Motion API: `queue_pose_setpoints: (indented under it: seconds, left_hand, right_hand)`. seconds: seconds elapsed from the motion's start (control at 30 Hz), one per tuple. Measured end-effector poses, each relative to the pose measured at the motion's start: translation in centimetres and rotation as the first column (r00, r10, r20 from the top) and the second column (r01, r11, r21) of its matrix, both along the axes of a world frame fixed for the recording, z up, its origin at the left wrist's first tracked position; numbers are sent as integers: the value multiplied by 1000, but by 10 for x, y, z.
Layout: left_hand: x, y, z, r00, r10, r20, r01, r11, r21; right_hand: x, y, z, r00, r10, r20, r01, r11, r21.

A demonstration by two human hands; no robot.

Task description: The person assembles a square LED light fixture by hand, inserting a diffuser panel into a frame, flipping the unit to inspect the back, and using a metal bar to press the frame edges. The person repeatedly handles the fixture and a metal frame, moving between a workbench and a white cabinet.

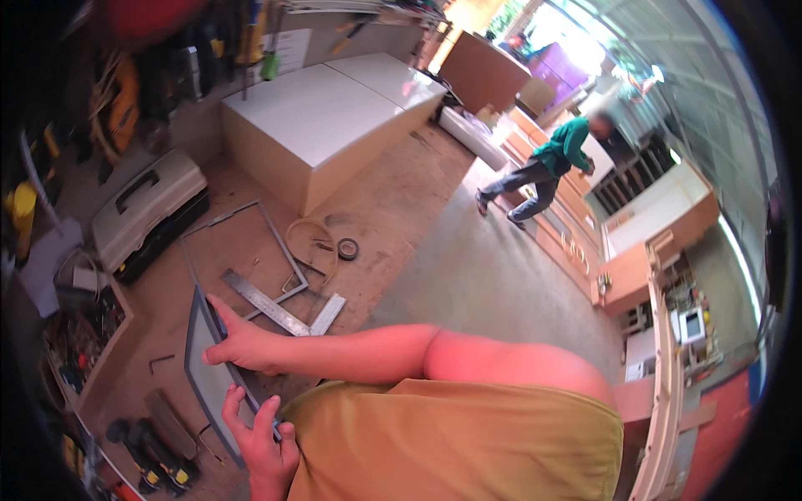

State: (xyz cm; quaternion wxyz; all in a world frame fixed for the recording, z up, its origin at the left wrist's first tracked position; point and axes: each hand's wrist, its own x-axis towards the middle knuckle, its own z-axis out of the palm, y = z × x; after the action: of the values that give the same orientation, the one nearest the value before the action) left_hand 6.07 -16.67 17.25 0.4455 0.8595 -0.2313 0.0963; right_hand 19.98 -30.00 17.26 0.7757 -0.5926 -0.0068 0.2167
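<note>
A thin dark-grey rectangular frame (197, 365) with a pale panel stands tilted on edge over the brown worktop. My right hand (242, 341) reaches across from the right and grips its upper part, thumb on the panel side and index finger stretched along the bar. Lower down, my left hand (266, 447) curls its fingers and thumb around the same frame's near bar, close to my ochre shirt; part of that grip is hidden. Just beyond my right hand, a metal try square (266, 306) lies across a second thin frame (288, 292) flat on the worktop.
A black tape roll (347, 249) and a coil of edging (302, 242) lie farther back. Around the left side are a toolbox (150, 209), a hex key (162, 362), cordless drills (150, 451) and a parts tray (109, 342). A white-topped cabinet (326, 100) stands behind. A person in green (560, 154) bends beside wooden panels.
</note>
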Motion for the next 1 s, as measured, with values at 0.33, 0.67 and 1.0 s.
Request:
queue_pose_setpoints:
  seconds: [0.33, 0.67, 1.0]
  left_hand:
    - [59, 27, -28, 927, 347, -143, -336, 937, 92]
    - [83, 191, -139, 514, 195, -836, -561, 814, -154]
    - [95, 247, -10, 663, -311, -681, 39, 923, -384]
  right_hand:
    - [25, -56, -68, 955, -78, -285, 103, 992, 76]
    - [-23, -70, -64, 973, -229, 0, 220, 935, 277]
    - [-57, -69, -55, 963, -247, 105, 191, 906, 379]
